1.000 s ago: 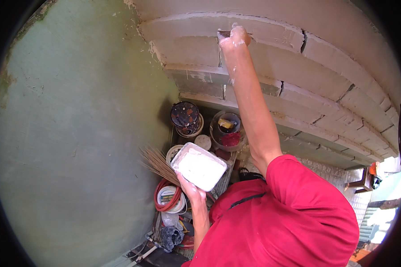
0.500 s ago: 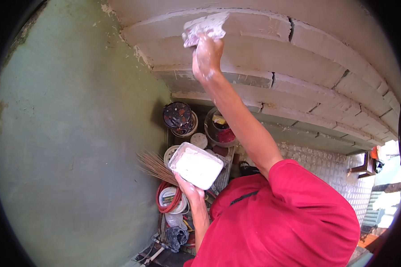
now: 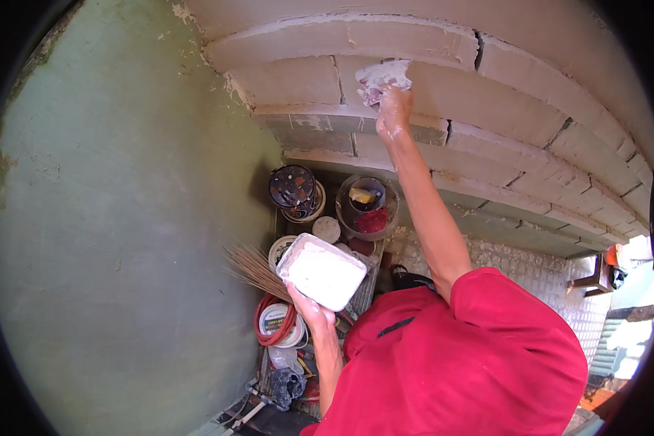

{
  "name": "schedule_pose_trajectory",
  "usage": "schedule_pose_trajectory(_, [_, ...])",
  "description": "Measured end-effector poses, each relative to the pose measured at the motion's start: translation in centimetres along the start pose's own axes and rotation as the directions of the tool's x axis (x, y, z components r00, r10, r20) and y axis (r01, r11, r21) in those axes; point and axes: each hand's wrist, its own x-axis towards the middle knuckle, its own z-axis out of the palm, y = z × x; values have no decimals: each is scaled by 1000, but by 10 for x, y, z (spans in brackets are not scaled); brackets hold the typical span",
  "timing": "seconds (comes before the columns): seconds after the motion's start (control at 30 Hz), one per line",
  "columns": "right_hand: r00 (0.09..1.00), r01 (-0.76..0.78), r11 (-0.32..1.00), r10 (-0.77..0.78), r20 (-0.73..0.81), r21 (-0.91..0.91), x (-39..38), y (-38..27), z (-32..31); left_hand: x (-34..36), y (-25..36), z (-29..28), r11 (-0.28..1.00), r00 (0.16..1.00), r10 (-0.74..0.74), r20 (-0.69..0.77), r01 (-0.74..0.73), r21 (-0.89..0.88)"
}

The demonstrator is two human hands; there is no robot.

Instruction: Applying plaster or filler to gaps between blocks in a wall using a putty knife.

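My left hand (image 3: 314,305) grips a shallow rectangular white tub (image 3: 334,294) at its near left corner. Thick white paste (image 3: 323,275) fills the tub. My right arm reaches up to the block wall (image 3: 487,91), where my right hand (image 3: 394,111) is closed around a flat scraper (image 3: 382,80) smeared with white paste. The scraper lies close to the wall face, just above a ledge-like course of blocks; its handle is mostly hidden by my fingers. Dark open joints show between several of the blocks.
A green plastered wall (image 3: 123,240) rises on the left. Below stand a dark speckled bucket (image 3: 292,187), a round basin (image 3: 392,211) with a red cloth, a bundle of thin sticks (image 3: 253,267) and a white bucket with a red hose (image 3: 263,320). A wooden stool (image 3: 596,278) is far right.
My right hand has come down and to the right along the wall with the scraper, baring a vertical joint to its left. The left hand and tub have hardly moved.
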Motion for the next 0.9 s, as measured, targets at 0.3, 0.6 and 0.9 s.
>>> schedule_pose_trajectory(0.3, [988,-99,977,119,98,-187,-21,22,37,-9,-3,-6,999,1000,19,22,-18,-38])
schedule_pose_trajectory(0.6, [979,179,705,-59,195,-686,-32,-18,-47,-5,-1,-8,1000,998,-7,66,7,-5])
schedule_pose_trajectory(0.9, [684,433,14,-656,319,-901,25,-120,-49,4,-1,-13,1000,998,-9,68,8,27])
